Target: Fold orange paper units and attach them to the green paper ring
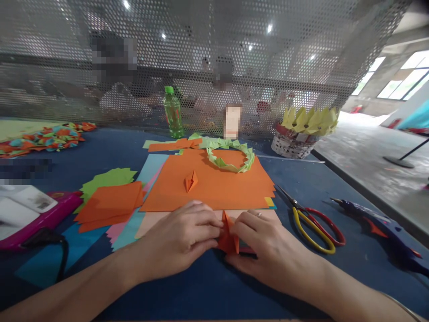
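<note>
Between my two hands stands a partly folded piece of orange paper (228, 235), near the front of the blue table. My left hand (187, 232) pinches its left side with fingers pressed together. On its right side, my right hand (259, 239) grips the same paper, a ring showing on one finger. Just beyond lies a stack of large orange sheets (217, 192) over pink and light blue ones. A small folded orange paper piece (191, 181) rests on that stack, and a ring of folded light green paper (230, 155) sits at its far edge.
Scissors (313, 223) and a glue gun (378, 228) lie at right. Orange paper squares (110, 203) and a magenta-edged power strip (63, 214) are at left. A green bottle (173, 114) and a pot with yellow folded paper (298, 132) stand before a perforated metal screen (201, 44).
</note>
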### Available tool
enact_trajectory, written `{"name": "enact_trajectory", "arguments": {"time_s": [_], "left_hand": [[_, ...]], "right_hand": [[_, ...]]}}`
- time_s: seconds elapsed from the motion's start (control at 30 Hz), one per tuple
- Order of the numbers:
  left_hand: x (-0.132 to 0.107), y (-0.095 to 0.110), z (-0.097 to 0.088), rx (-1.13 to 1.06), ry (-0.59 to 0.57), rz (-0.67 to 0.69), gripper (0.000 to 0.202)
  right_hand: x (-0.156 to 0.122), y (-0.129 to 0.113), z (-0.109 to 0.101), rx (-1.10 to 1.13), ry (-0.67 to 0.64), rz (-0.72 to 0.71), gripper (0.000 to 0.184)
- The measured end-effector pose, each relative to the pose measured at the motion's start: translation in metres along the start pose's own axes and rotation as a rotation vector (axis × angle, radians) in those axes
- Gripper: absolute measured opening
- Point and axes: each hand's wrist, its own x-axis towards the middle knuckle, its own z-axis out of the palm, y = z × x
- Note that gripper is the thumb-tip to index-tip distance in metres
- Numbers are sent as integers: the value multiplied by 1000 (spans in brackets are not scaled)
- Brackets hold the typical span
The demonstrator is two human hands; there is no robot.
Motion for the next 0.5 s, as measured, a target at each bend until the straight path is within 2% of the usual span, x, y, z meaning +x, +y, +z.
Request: {"name": "enact_trajectory", "arguments": {"time_s": [0.17, 0.23, 0.37, 0.5], "left_hand": [[0, 2, 1, -31, -21, -24, 17], [0, 2, 1, -38, -10, -20, 20], [1, 2, 1, -54, -23, -18, 24], [1, 5, 0, -57, -23, -24, 23]], "right_hand": [[0, -4, -1, -20, 11, -23, 8], [0, -3, -2, 51, 13, 54, 12], [2, 4, -1, 135, -6, 303, 22], [4, 5, 0, 123, -54, 353, 16]]}}
